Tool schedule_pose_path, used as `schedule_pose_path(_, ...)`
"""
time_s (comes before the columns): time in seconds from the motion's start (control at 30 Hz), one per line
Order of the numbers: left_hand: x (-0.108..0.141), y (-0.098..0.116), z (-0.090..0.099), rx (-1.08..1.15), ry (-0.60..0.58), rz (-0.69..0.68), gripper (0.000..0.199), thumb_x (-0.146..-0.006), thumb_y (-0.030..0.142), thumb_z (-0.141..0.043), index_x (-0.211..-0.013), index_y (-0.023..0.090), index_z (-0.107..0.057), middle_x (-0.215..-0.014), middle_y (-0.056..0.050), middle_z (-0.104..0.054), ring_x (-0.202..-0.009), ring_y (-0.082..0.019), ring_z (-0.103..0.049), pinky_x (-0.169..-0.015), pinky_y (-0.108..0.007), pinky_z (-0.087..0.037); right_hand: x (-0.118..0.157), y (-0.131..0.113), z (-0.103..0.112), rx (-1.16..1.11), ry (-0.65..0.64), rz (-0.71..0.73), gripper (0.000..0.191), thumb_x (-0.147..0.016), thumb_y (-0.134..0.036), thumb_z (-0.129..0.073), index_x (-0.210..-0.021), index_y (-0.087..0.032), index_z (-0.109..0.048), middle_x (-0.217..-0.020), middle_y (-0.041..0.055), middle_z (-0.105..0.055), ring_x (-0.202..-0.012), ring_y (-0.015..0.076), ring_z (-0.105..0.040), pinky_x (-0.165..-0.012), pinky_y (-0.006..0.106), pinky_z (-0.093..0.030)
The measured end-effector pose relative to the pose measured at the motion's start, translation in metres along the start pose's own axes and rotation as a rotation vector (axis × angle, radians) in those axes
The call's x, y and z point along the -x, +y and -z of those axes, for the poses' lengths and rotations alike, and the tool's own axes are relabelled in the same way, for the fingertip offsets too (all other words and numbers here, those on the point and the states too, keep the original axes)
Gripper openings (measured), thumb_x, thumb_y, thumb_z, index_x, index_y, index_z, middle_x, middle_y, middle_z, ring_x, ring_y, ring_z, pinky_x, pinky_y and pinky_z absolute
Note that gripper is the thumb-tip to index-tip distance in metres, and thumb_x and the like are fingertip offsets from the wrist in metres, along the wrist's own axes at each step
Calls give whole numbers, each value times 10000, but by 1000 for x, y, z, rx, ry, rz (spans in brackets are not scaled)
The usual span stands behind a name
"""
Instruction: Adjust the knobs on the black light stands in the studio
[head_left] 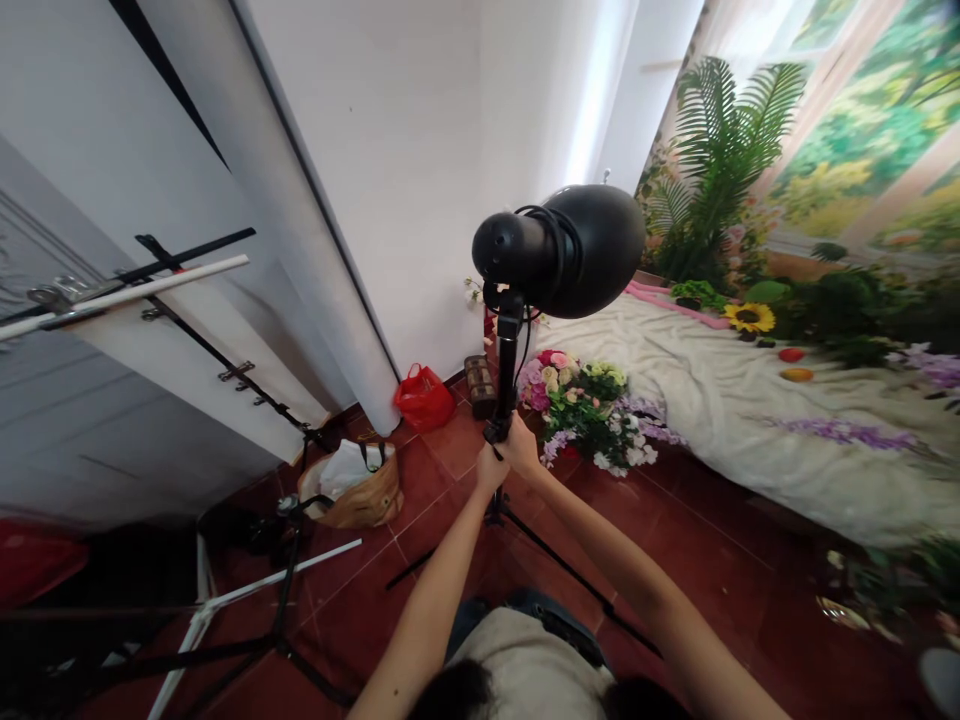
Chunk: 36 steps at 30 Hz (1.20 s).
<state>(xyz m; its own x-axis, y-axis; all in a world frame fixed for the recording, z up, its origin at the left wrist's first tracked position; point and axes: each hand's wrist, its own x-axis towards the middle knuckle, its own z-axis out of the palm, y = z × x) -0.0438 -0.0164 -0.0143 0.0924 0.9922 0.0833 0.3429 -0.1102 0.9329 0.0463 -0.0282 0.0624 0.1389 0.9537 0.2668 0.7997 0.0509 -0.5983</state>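
Observation:
A black studio lamp (577, 250) with a wide round reflector sits on top of a black light stand (507, 365) in front of me. Just below the lamp, my right hand (520, 447) grips the stand at its collar. Right under it, my left hand (491, 468) is wrapped round the same pole. The two hands touch, and the fingertips are partly hidden behind the pole. A cable is wound round the lamp's neck. Below my hands, the tripod legs (570, 570) spread over the red tiled floor.
Artificial flowers (585, 400) lie right of the stand, beside a cream-draped platform (735, 370). To the left are a woven basket (379, 490), a red bag (424, 398) and a backdrop stand (225, 350) with clamps. A small brown chest (478, 385) stands near the wall.

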Motion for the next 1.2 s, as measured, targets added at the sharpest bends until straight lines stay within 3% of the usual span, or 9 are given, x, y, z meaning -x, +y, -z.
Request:
schedule_pose_path(0.2,2,2,1,3,-31,-40,156,-654,172,-620,-808,148,-614,-881,-115,-688,-832,-237,-627,-699,-298,-464,1,5,-2,-7,2,6,362,-718,-187,-501,-1076,-174,-454,-1055,101,-561,-964,224,-561,-779,297,-466)
schedule_pose_path(0.33,2,2,0,20,-53,-42,107,-667,182,-620,-767,144,-627,-828,-98,-686,-815,-229,-628,-704,-303,-472,5,12,2,-51,12,131,337,-742,-243,-539,-1065,-174,-471,-1036,105,-558,-1008,241,-526,-852,358,-460)
schedule_pose_path(0.47,1,3,-3,72,-32,-51,205,-706,283,-635,-851,139,-643,-871,-101,-690,-842,-229,-633,-741,-322,-485,17,28,6,-98,78,251,480,-758,-350,-591,-1171,-158,-436,-1220,160,-491,-1180,269,-433,-998,445,-368)
schedule_pose_path(0.6,0,-2,-6,28,9,-87,316,-765,364,-596,-991,144,-615,-993,-121,-675,-944,-239,-627,-823,-353,-478,27,49,1,-161,57,240,490,-841,-402,-497,-1255,-160,-398,-1285,158,-473,-1230,251,-421,-1032,454,-336)
schedule_pose_path(0.77,-2,-5,-7,-98,-6,-73,362,-795,392,-568,-1040,128,-602,-1020,-147,-665,-977,-255,-623,-843,-366,-479,13,67,-15,-343,-25,144,409,-924,-374,-325,-1275,-175,-394,-1137,115,-589,-1076,196,-557,-959,377,-411)
schedule_pose_path(0.97,-3,-6,-8,-115,-18,-67,337,-792,390,-577,-1022,145,-610,-1004,-132,-672,-963,-251,-627,-848,-377,-481,-17,69,-19,-370,-102,-92,361,-952,-396,-220,-1149,-199,-448,-827,49,-647,-753,176,-641,-723,283,-469)
schedule_pose_path(1.1,-2,-6,-8,-126,5,-80,377,-789,436,-570,-1010,133,-608,-978,-134,-672,-927,-251,-632,-822,-381,-489,-39,70,-11,-286,-56,-109,310,-914,-336,-361,-1174,-182,-429,-783,46,-647,-723,180,-637,-704,272,-459)
schedule_pose_path(1.2,-1,-2,-7,-112,23,-108,382,-789,449,-566,-998,132,-613,-968,-129,-674,-928,-247,-630,-824,-381,-489,-54,72,-5,-365,-55,-111,420,-817,-277,-520,-1205,-171,-402,-716,0,-628,-657,153,-621,-665,249,-469)
